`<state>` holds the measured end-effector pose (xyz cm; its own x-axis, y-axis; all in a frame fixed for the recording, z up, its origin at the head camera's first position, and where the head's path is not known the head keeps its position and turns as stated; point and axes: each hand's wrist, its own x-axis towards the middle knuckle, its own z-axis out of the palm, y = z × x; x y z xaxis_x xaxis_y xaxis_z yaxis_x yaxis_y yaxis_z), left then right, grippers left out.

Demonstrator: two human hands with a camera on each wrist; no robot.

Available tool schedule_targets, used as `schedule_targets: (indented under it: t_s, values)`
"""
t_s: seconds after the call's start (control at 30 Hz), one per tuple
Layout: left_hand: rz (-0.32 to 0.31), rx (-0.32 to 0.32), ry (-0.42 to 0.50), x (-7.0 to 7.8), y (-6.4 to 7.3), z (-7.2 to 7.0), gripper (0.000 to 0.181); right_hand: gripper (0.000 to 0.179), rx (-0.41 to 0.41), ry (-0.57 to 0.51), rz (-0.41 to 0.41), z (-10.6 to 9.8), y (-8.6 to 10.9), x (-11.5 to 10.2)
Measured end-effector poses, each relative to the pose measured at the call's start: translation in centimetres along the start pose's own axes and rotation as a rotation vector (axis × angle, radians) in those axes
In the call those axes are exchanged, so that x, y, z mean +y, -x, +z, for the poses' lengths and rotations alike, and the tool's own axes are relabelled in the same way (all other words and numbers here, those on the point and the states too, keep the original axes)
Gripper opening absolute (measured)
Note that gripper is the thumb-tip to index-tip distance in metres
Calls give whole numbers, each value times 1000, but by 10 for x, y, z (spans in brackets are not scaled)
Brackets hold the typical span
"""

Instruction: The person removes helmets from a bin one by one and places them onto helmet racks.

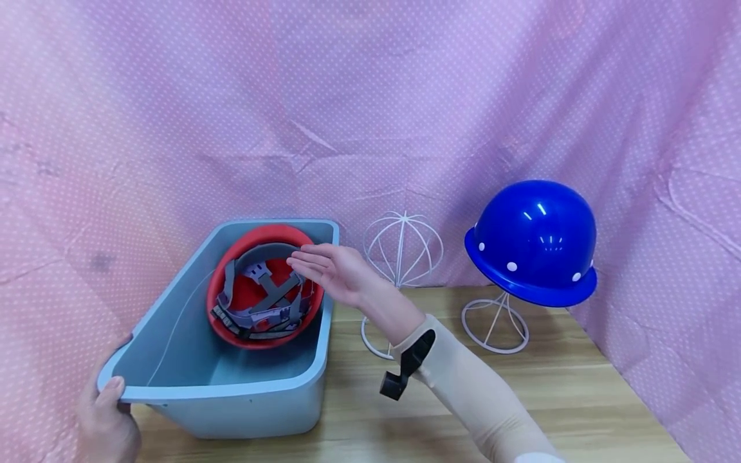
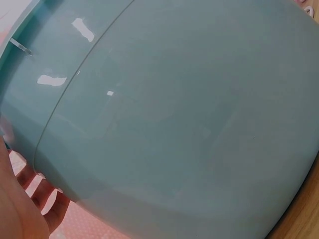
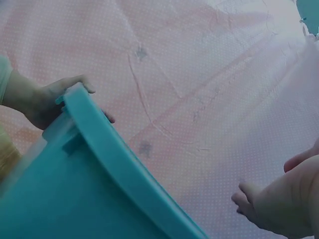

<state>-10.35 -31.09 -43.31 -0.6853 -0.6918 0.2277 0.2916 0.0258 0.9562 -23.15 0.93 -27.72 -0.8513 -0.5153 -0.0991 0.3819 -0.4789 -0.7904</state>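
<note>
Head, grip: left hand [image 1: 110, 427] clasps the bin [image 1: 226, 391] at its near corner, thumb on top.
Head, red helmet [image 1: 266, 289]: upturned inside the bin, beside the right hand's [image 1: 334, 273] straight fingertips — contact unclear.
Head, roll: if the left fingers slipped, the bin might jolt and roll the helmet.
Left wrist: bent left fingers, mostly hidden from the head.
Right wrist: the bin's outer side, below the left fingers — no helmet.

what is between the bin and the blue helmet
In the head view, a white wire stand with no helmet on it stands between the bin and the blue helmet; the right forearm crosses in front of its lower part.
</note>
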Motion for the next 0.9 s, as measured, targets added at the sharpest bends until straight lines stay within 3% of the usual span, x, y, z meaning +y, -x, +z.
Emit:
schedule_targets:
  t_s: [0.23,0.33,0.63,0.9]
  values:
    - [27,18,-5,1,0,0,55,55,69,-21,-9,16,-19,-5]
    - [15,9,-56,2,1,0,54,53,88,57,3,18,-25,-7]
    - [37,-1,-38,2,1,-1,54,56,8,495,18,28,-47,-18]
    - [-21,-77,-274,2,1,-3,56,56,53,904,43,28,-71,-30]
